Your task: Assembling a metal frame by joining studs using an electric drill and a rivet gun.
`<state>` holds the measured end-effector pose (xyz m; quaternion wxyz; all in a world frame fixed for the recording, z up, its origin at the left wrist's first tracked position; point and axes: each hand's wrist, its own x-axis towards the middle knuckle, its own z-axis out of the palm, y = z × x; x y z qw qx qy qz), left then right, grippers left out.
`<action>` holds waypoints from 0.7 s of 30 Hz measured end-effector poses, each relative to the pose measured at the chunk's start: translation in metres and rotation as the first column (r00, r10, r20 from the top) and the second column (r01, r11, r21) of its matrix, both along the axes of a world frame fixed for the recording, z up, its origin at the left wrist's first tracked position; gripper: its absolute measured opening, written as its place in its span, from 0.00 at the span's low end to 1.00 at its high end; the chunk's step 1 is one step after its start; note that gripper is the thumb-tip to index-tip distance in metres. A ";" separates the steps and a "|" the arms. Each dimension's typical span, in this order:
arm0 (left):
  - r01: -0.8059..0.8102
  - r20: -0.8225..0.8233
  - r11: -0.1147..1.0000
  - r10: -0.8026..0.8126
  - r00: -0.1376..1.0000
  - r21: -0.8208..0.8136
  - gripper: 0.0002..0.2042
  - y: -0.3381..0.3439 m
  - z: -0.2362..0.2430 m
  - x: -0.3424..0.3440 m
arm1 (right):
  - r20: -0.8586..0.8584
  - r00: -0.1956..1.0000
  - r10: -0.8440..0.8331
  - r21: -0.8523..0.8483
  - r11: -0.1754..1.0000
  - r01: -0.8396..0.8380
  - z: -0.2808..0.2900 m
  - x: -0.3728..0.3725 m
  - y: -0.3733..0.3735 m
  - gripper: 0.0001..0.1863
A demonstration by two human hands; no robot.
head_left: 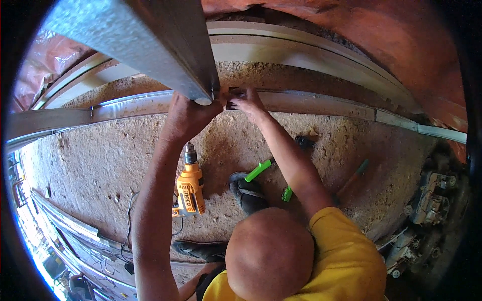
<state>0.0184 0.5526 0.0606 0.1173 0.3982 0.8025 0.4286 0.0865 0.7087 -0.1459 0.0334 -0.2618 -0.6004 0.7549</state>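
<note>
Left hand (190, 116): grasping metal post (173, 47) near its foot
Right hand: unseen, cannot tell
Co-worker's hand (248, 104): at floor rail (311, 103)

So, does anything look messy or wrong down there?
A bit messy: the drill and a green stick are out on the bare dirt. The stick is right beside a shoe, where a foot might catch it. I can't see anything plainly broken or spilled.
</note>
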 end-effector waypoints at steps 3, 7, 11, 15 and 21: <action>0.007 0.019 0.996 -0.005 1.000 -0.085 0.11 0.002 0.005 0.002 | 0.021 0.999 -0.046 -0.066 0.997 0.047 0.015 0.003 0.001 0.17; 0.022 0.028 0.997 -0.020 0.999 -0.070 0.10 0.002 0.000 0.001 | -0.056 0.997 -0.057 0.019 0.998 0.059 0.018 0.003 -0.003 0.11; 0.063 0.022 0.997 -0.062 0.998 -0.036 0.10 0.000 -0.003 -0.002 | -0.159 0.982 -0.102 -0.079 0.993 0.091 0.008 0.007 -0.004 0.09; 0.058 0.004 0.997 -0.058 0.998 -0.056 0.09 0.001 0.006 0.003 | -0.156 0.983 -0.096 -0.231 0.971 0.058 0.033 0.010 -0.003 0.10; 0.065 0.064 0.996 -0.061 0.996 -0.059 0.09 0.001 -0.001 0.000 | -0.033 0.992 -0.125 -0.297 0.948 0.110 0.039 0.005 -0.003 0.10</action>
